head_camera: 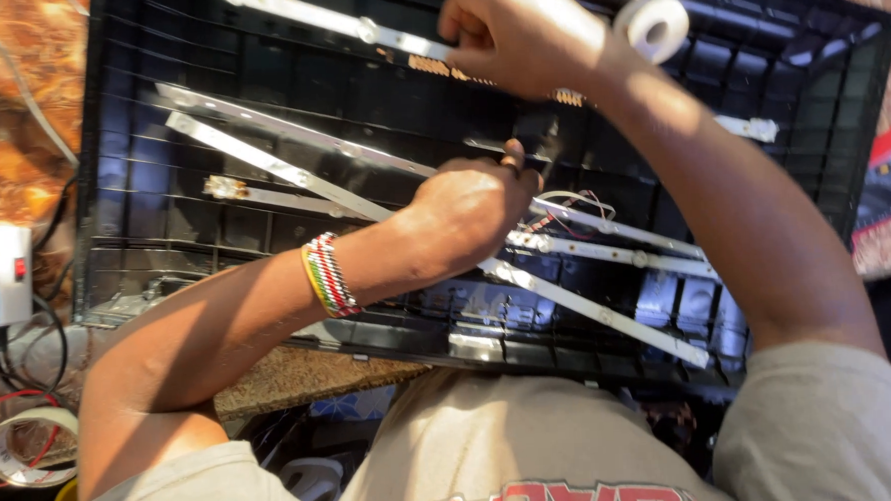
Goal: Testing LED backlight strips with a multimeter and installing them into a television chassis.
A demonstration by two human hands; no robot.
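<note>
The right hand (521, 32) pinched the far white strip (340, 23), which ran left to right; the left hand (474, 204), nearer, gripped a dark tool (539, 136) pointing toward it.

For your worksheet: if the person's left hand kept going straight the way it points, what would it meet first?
Probably the dark tool at the left hand's fingertips, then the right hand beyond it; depth is unclear.

Grey short-sleeved shirt (514, 448), striped beaded wristband (328, 277).

Left hand (474, 209) fingertips hidden behind knuckles, white strip (285, 17) covered by right hand (521, 32), tape roll (656, 26) partly hidden
</note>
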